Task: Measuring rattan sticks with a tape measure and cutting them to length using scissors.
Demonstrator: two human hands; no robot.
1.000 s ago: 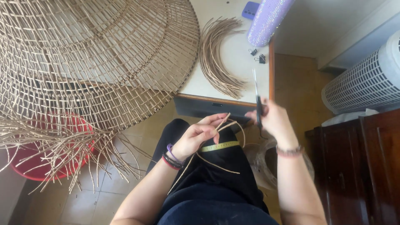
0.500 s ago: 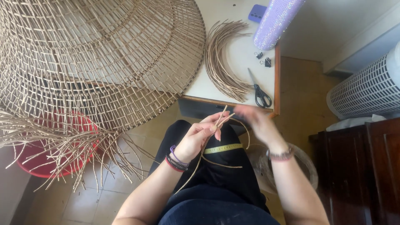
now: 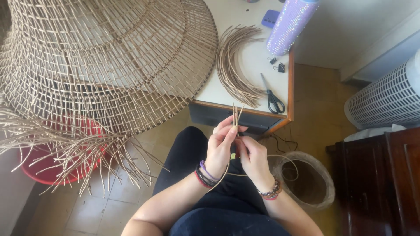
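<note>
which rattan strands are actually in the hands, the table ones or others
Not the curved bundle on the table. The few thin strands pinched upright between left hand and right hand stick up above the fingers.

Matt, dry cane strips [image 3: 236, 114]; rough woven cane lampshade [image 3: 109, 61]; smooth white tabletop [image 3: 245, 52] with wood edge; metal scissors [image 3: 272, 95], black plastic handles; glittery tumbler [image 3: 291, 24].

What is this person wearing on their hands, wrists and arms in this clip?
Both forearms are bare, with no sleeves or gloves in view. The left hand has a stack at its wrist: thin purple band, dark bands and a red one. The right hand has a dark beaded bracelet with a reddish strand. No rings can be made out.
</note>
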